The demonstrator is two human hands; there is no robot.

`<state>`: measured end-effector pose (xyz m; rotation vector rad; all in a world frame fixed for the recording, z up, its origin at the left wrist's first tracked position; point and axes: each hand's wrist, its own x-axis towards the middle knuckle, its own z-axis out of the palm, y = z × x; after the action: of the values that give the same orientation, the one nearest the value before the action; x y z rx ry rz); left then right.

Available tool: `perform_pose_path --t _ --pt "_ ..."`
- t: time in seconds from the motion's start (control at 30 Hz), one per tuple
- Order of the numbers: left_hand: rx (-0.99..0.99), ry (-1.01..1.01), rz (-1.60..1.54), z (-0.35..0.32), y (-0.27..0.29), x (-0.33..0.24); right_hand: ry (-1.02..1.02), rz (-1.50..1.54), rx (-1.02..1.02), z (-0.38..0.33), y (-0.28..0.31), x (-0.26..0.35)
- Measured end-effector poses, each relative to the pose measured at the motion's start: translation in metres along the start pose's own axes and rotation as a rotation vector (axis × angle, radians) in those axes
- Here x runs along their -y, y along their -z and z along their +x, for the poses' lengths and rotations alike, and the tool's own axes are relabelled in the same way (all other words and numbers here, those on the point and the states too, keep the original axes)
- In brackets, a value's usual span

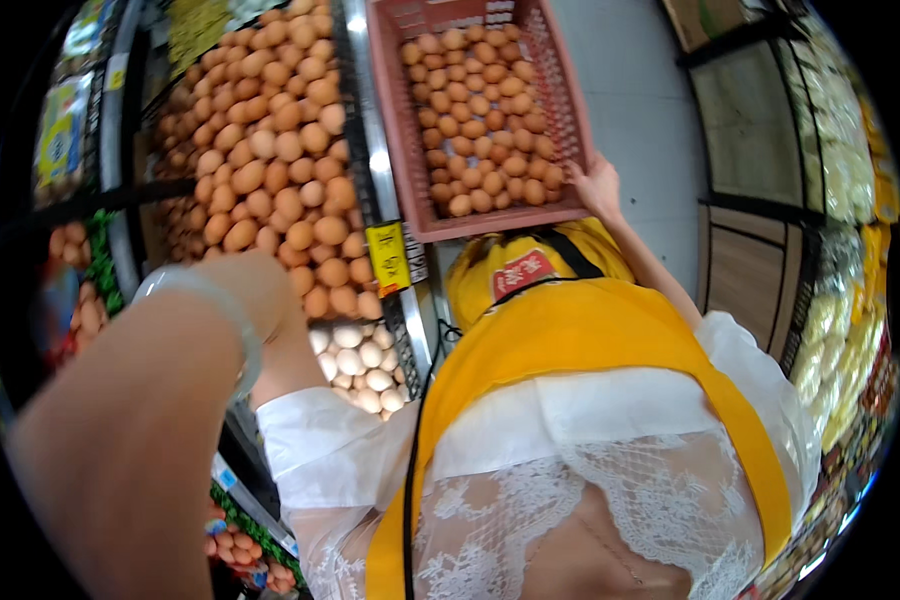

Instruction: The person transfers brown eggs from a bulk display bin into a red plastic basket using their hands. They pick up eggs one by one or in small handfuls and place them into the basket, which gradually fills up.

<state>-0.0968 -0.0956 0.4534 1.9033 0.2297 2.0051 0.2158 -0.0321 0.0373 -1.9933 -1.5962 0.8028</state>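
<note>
My right hand [598,187] is closed round the near right corner of a pinkish-red plastic crate [490,222]. Inside the crate lie many brown eggs [490,130], leaving some of its bottom bare at the far end. My left arm [120,440] is bent and raised close to the camera, large and blurred at the lower left. A pale bangle [242,330] circles it; no fingers of the left hand show. Beyond that arm, brown eggs [280,150] are heaped on a display shelf, with paler eggs [360,360] at its near end.
A metal shelf edge [378,150] with a yellow price tag [390,258] runs along the crate's left side. My yellow apron [580,325] touches or nearly touches the crate's near side. At right stand shelves of bagged goods [835,140] above a wooden cabinet [745,270]. Grey floor tiles [640,100] lie between.
</note>
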Motion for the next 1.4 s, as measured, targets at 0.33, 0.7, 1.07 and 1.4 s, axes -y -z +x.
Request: perform_pose_path --t 0.33,0.7,1.07,1.4 --pt "-0.027 0.848 0.6 -0.141 -0.015 0.189 -0.026 0.017 -0.017 0.0 0.002 0.017" --pt "1.344 1.353 0.605 -0.393 -0.125 0.296 0.079 0.013 -0.033 -0.006 -0.002 0.019" --pt "0.56 1.517 0.669 -0.344 -0.103 0.254 0.048 0.054 0.041 -0.005 0.007 0.025" --pt "-0.559 1.179 1.291 -0.214 0.196 0.027 0.376 0.311 -0.177 -0.019 0.036 0.124"
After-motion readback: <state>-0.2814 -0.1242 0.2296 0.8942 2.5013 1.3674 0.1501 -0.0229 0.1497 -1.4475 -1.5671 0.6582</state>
